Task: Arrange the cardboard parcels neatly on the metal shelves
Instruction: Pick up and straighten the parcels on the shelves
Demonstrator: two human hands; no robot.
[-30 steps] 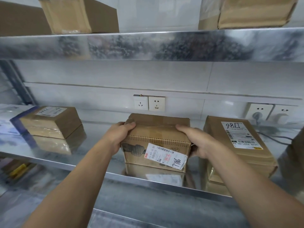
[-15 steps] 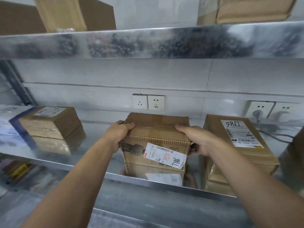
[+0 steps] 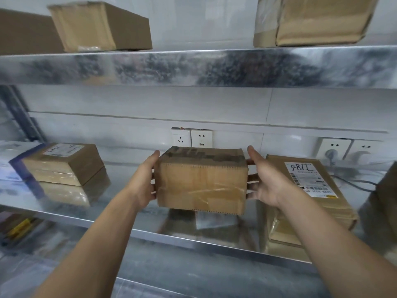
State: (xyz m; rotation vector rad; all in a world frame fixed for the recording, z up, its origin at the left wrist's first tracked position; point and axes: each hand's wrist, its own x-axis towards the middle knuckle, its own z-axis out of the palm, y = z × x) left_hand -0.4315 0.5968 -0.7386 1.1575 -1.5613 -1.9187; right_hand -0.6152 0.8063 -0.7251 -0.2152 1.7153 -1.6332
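I hold a brown taped cardboard parcel in the air just above the middle metal shelf. My left hand grips its left end and my right hand grips its right end, fingers curled round the back and underside. A plain taped face is turned towards me and no label shows. Its reflection lies on the shelf below it. A flat labelled parcel rests on the shelf to the left. A longer parcel with a white label lies close by on the right.
The upper metal shelf carries two parcels, one on the left and one on the right. Wall sockets sit behind the held parcel, and a plugged socket with a cable is at right. A white and blue package lies far left.
The parcel stood on the shelf with its white label facing me. Both hands have lifted it and turned it, so the label is out of sight.
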